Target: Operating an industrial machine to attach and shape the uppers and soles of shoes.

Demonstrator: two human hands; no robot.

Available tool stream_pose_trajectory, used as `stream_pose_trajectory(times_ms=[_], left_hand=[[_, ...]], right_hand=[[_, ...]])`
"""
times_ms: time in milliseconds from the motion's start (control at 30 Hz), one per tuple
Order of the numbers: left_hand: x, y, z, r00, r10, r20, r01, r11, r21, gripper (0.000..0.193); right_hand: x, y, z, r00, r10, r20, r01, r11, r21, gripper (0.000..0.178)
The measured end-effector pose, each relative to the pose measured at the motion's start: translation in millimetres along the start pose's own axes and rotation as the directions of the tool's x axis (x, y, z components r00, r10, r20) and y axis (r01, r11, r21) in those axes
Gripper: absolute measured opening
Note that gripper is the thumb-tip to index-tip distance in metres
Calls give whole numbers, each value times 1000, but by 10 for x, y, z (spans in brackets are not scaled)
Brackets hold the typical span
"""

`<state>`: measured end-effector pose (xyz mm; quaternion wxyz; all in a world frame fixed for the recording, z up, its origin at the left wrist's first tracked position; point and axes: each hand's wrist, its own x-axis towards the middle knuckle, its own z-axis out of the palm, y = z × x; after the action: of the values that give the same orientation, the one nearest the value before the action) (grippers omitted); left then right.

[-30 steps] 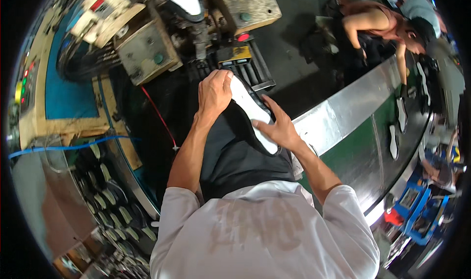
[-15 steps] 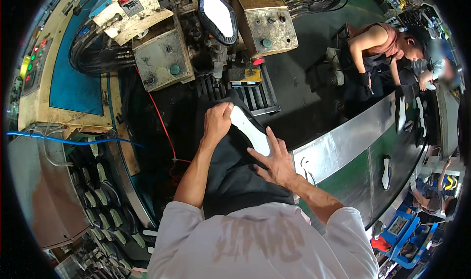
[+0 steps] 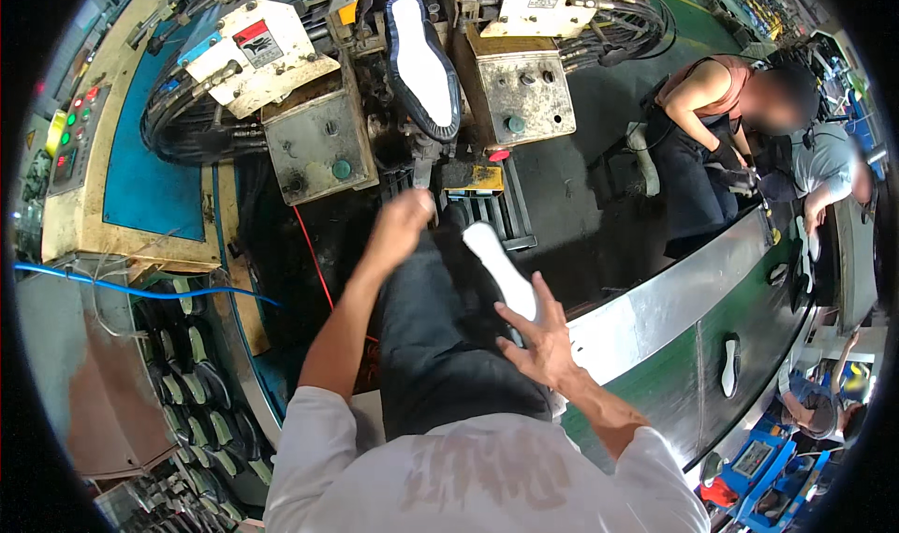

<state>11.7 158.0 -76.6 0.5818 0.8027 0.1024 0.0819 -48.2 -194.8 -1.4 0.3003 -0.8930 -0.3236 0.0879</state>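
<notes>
A dark shoe upper with a white insole board (image 3: 507, 273) faces up over my lap, its narrow end pointing away from me. My right hand (image 3: 541, 344) grips its near end, thumb on one side and fingers spread along the other. My left hand (image 3: 401, 226) is off this shoe, to its left, just below the machine's front; motion blurs its fingers. Sole up on the machine ahead of me rests another shoe (image 3: 421, 65), black-edged with a white insole board.
Two control boxes (image 3: 318, 149) (image 3: 524, 97) with buttons flank the machine. A metal-edged conveyor (image 3: 670, 288) runs along my right, carrying a shoe (image 3: 730, 364). Several shoes hang on a rack (image 3: 201, 392) at left. A co-worker (image 3: 712, 102) sits bent over at upper right.
My left hand has let go of the shoe's far end and moved left. My right hand still holds the shoe, now slightly lower and further right. The view has shifted a little.
</notes>
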Motion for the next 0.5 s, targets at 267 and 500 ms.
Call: stream_pose_trajectory(times_ms=[267,500], left_hand=[[2079,1073,-764,952,-257,169,280,496,-822,49],[1334,1325,-922,967,-192,170,243,475,-846,60]], right_hand=[[1028,-321,-775,974,-13,-226,-37,975,-218,64],[2582,-768,-953,930,-195,-311,120,962,-244,66]])
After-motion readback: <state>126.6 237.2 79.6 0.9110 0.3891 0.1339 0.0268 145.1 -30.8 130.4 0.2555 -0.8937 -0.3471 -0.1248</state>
